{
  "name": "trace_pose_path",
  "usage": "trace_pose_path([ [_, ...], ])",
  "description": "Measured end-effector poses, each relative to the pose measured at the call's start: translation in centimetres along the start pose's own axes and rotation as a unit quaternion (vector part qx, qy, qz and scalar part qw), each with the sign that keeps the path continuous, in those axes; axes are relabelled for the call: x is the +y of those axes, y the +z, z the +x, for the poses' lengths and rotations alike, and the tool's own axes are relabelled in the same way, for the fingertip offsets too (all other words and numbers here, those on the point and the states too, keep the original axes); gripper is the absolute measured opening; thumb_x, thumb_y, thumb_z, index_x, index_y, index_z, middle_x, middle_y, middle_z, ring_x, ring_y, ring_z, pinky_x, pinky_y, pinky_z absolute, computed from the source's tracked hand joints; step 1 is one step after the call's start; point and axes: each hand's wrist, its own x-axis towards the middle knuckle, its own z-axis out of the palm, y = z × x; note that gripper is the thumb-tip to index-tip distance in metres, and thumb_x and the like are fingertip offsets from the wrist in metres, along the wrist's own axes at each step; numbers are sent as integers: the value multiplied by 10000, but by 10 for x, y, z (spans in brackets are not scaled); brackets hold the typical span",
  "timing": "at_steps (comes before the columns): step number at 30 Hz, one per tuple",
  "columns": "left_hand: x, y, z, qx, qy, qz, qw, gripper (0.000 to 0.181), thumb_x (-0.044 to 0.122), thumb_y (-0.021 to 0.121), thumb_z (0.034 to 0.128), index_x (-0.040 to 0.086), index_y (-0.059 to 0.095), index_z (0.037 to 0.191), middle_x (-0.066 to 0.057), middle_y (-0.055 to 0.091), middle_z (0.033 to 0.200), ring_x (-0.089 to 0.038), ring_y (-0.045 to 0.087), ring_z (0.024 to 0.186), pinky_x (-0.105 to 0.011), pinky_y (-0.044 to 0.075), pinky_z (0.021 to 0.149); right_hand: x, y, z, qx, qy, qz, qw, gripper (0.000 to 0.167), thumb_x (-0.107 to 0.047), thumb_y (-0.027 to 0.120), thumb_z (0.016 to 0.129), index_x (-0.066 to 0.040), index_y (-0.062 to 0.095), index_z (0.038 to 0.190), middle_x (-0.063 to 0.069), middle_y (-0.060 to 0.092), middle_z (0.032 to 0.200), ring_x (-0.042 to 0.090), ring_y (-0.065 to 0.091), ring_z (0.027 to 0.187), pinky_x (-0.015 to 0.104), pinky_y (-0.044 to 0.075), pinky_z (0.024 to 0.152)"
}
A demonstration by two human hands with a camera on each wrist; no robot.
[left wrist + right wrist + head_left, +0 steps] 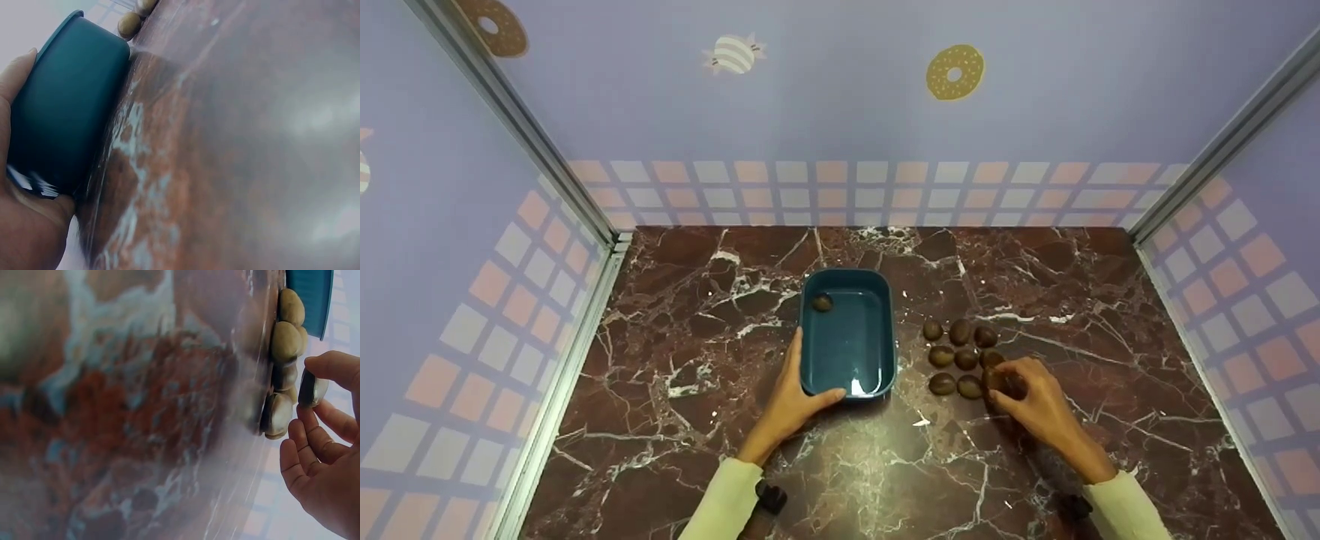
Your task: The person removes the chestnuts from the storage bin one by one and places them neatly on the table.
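Note:
A dark teal rectangular dish (849, 341) stands on the marble-patterned table, with one smooth brown oval piece (822, 302), like a pebble or a nut, near its far left corner. My left hand (791, 397) grips the dish's near left corner, fingers along the left side and thumb at the front. To the right of the dish, several similar brown ovals (940, 356) lie in rough rows. At their near right end my right hand (1039, 401) pinches another brown oval (313, 389) between thumb and fingertips. In the right wrist view this one appears apart from the others.
The brown marble-patterned tabletop (682, 300) is bounded by a lilac back wall (840, 112) and side walls with checkered bands. A metal rail (562, 390) runs along the left edge. Dark wrist devices (770, 497) sit at both sleeves.

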Motion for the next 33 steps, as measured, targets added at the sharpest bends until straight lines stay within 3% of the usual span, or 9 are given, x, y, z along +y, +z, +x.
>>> trace_pose_path([
  [6,-1,1,1,15,29,-23,10000,1335,332,986,845,157,63,1793,-199,81,1836,-404,111,1684,-629,141,1328,6,2,-2,29,-92,-52,9999,410,75,946,736,4,765,1097,113,738,1047,321,670,1009,492,541,921],
  [13,-2,0,0,34,24,-6,10000,1347,358,996,833,156,72,1793,-196,86,1837,-405,119,1683,-634,151,1325,11,5,-4,-49,-61,-173,9998,408,64,957,743,5,761,1096,118,725,1033,319,662,992,525,566,874],
  [33,-1,0,0,-16,85,-81,9999,1352,366,992,840,119,59,1788,-192,75,1838,-409,108,1685,-650,157,1321,16,3,-7,35,-202,-160,9997,415,72,969,739,-20,772,1093,82,739,1015,287,662,950,452,531,836],
])
